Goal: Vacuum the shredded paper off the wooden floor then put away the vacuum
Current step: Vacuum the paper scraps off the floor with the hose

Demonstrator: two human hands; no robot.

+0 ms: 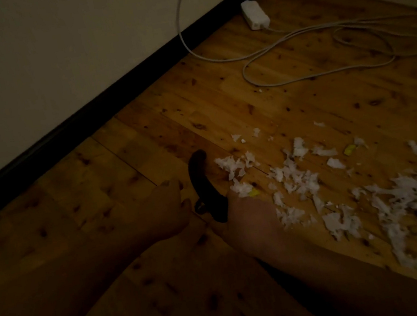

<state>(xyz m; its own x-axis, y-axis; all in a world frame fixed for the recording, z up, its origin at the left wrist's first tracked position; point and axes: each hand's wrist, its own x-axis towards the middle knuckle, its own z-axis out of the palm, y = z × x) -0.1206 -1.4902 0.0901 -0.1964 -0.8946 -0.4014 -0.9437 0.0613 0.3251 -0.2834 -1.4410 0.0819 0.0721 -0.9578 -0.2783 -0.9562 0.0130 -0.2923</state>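
White shredded paper point(299, 181) lies scattered over the wooden floor point(261, 99), thickest toward the right edge, with a couple of yellow scraps point(349, 149) among it. My right hand point(251, 219) grips the lower end of a dark curved vacuum handle point(201, 181), which rises toward the wall just left of the paper. The rest of the vacuum is out of view. My left hand point(166, 209) sits just left of the handle. Its thumb and fingers are apart and hold nothing, with the fingertips close to a small dark part point(199, 208) at the handle's base.
The room is dim. A white power strip point(255, 14) lies near the far corner. Its white cable point(322, 56) loops across the floor behind the paper and runs up the wall. A black skirting board point(99, 104) borders the floor on the left.
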